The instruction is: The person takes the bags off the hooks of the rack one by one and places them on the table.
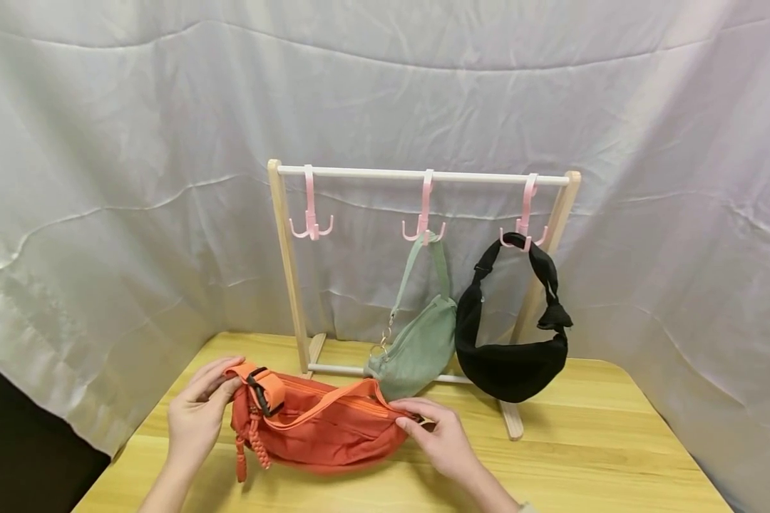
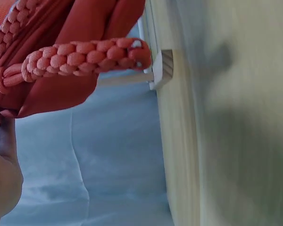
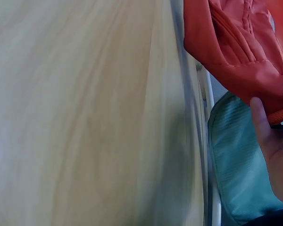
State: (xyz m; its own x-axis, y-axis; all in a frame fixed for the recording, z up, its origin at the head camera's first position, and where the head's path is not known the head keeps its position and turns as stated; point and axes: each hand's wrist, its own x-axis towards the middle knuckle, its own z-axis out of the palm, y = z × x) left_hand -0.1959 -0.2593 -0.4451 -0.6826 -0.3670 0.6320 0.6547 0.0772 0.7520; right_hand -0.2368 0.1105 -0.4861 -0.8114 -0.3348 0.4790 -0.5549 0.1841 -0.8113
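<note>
Fingers of left hand [image 1: 195,413] and right hand [image 1: 443,438] pinch opposite ends of red bag [image 1: 334,443], held over worktop [image 1: 584,427], in front of wooden rack [image 1: 289,271]; green bag [image 1: 420,349], black bag [image 1: 513,367] hang from pink hooks [image 1: 426,199].

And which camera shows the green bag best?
The head view: it shows the green bag, strap and body, hanging from the middle pink hook. The right wrist view catches only part of its body; the left wrist view, none discernible.

Waist bag [image 1: 340,449] was between left hand [image 1: 195,410] and right hand [image 1: 439,434], before a rack [image 1: 287,271] on the table [image 1: 597,456] — pouch [image 1: 423,353] hung from middle hook [image 1: 425,199], second bag [image 1: 513,370] from right hook [image 1: 527,203], curtain [image 1: 385,100] behind.
</note>
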